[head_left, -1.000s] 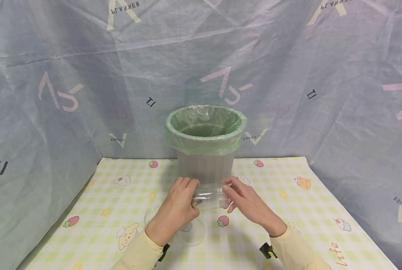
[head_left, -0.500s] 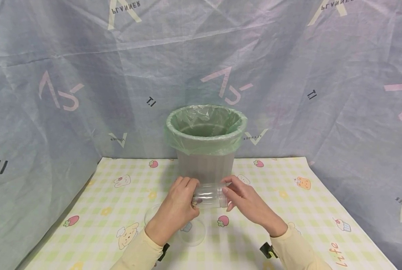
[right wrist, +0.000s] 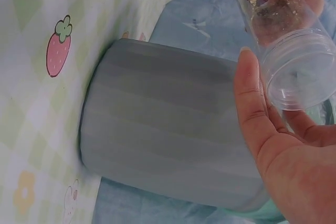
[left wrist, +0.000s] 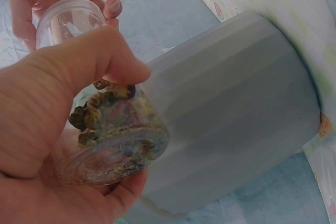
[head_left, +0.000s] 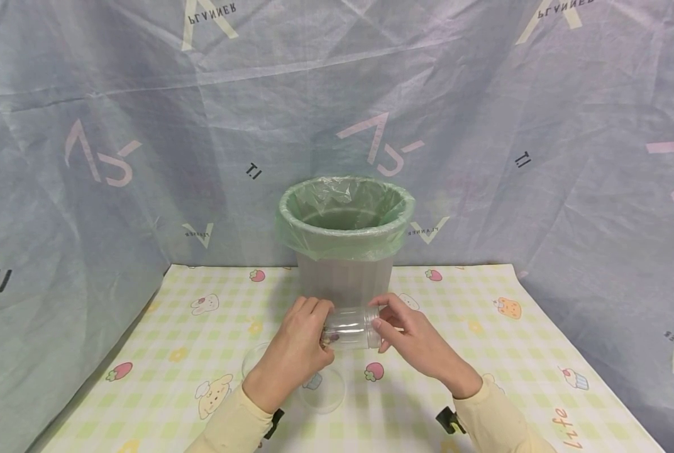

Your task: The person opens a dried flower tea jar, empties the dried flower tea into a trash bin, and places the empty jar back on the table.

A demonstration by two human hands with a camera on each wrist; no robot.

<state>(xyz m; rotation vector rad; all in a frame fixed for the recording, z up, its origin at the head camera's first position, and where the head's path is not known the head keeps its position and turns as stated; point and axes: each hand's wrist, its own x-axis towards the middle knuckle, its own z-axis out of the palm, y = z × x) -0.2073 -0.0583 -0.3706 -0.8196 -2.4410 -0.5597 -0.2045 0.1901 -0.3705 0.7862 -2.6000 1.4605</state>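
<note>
A clear plastic jar (head_left: 348,328) lies on its side in the air just in front of the bin. My left hand (head_left: 294,352) grips its base end. Dark brown and yellowish clumps (left wrist: 102,106) cling inside near the bottom, partly covered by the left fingers. At the other end, my right hand (head_left: 416,343) holds the ridged rim (right wrist: 302,72) between thumb and fingers. Whether that rim is a clear lid or the bare neck, I cannot tell. Under the left forearm a clear round disc (head_left: 331,396) lies on the tablecloth, and a second clear ring (head_left: 248,362) is partly hidden.
Behind the hands stands a grey bin (head_left: 345,277) with a green bag (head_left: 345,242) folded over its top. Checked cloth with printed fruit and animals covers the table (head_left: 427,402). Grey-blue curtains (head_left: 229,126) close in the back and both sides.
My right thumb and fingers have shifted slightly around the jar's rim. The left hand and the jar have stayed almost in place.
</note>
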